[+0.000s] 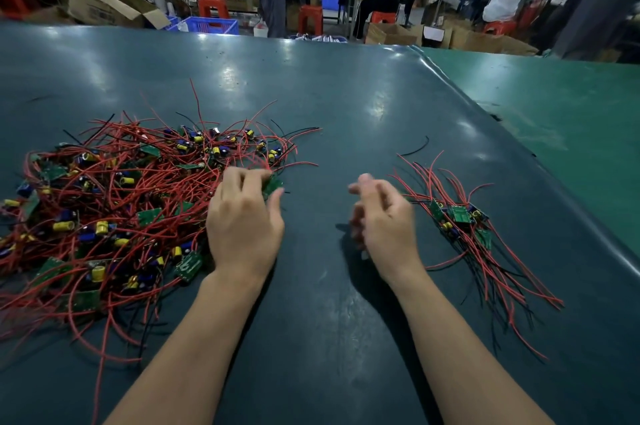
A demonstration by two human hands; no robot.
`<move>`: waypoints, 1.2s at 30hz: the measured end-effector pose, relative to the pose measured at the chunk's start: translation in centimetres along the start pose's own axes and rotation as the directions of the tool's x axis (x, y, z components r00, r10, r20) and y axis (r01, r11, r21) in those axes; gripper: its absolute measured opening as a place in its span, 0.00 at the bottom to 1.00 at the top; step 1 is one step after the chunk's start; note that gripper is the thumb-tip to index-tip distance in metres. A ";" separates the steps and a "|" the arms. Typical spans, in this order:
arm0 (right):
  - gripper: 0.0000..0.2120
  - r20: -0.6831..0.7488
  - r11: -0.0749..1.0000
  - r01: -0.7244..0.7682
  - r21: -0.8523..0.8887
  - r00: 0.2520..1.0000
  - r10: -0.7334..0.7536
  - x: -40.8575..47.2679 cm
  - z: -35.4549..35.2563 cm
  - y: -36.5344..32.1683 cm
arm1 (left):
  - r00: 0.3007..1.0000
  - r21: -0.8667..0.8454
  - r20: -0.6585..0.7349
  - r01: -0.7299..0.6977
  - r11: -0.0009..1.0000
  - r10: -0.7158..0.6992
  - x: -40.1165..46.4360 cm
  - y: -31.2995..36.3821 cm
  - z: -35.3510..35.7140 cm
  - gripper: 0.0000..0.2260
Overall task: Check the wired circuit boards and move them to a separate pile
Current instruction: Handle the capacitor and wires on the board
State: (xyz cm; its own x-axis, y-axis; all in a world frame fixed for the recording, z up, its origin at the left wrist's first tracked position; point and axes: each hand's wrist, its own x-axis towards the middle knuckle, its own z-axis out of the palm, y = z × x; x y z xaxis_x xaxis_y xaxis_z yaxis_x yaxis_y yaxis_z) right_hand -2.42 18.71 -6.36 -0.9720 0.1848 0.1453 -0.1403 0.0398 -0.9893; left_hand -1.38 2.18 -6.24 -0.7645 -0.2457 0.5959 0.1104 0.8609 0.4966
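Note:
A big tangle of small green circuit boards (114,203) with red and black wires and yellow and blue capacitors covers the table's left side. My left hand (244,220) lies at that heap's right edge and pinches one green board (273,184) between thumb and fingers. A small separate pile of wired boards (460,216) lies to the right, its wires trailing towards me. My right hand (381,216) hovers between the two piles, blurred, fingers loosely curled and holding nothing.
The dark green table mat (329,95) runs back to a far edge. A lighter green surface (554,106) adjoins it at right. A loose black wire (417,147) lies beyond the small pile. People, red stools and cardboard boxes fill the workshop behind.

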 end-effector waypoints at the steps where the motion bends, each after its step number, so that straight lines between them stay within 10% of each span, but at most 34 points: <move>1: 0.07 0.121 1.000 0.001 0.023 0.993 -0.003 -0.2 0.2 -0.1 | 0.994 -0.050 -0.084 -0.074 0.996 0.070 -0.1 0.5 0.0 0.10; 6: 0.14 0.306 0.961 -0.053 0.272 0.952 -0.034 -0.5 0.8 -0.4 | 0.874 -0.155 -0.087 -0.487 0.860 0.479 -1.4 2.0 0.9 0.13; 14: 0.04 0.185 0.915 -0.149 0.376 0.979 0.083 0.1 0.3 -0.4 | 0.885 -0.316 -0.226 -0.462 0.829 0.408 -1.4 2.4 1.5 0.07; 18: 0.06 0.178 0.889 -0.155 0.432 0.980 0.084 0.4 -0.2 -0.6 | 0.975 -0.542 0.169 -0.030 0.840 0.145 -1.6 2.8 1.7 0.14; 21: 0.08 0.269 0.925 -0.161 0.345 0.961 0.067 -0.1 0.0 -0.4 | 0.904 -0.632 0.426 0.329 0.701 -0.040 -1.0 2.6 2.0 0.22; 28: 0.04 0.159 0.949 -0.093 0.301 0.986 0.046 -0.1 0.3 -0.3 | 0.943 -0.763 0.331 0.252 0.595 0.026 -0.7 2.3 1.7 0.05; 36: 0.09 0.171 0.924 -0.101 0.370 0.984 0.039 -0.2 0.7 0.2 | 0.962 -0.731 0.273 0.193 0.654 0.021 -0.8 2.1 2.2 0.12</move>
State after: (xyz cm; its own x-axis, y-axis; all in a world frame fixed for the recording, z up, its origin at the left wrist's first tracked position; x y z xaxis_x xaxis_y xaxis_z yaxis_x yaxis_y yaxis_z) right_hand -2.41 18.01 -6.55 -0.9947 0.0155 0.1020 -0.1010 -0.3451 -0.9331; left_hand -1.94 5.17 -7.03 -0.9063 -0.0964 0.4115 0.3890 0.1902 0.9014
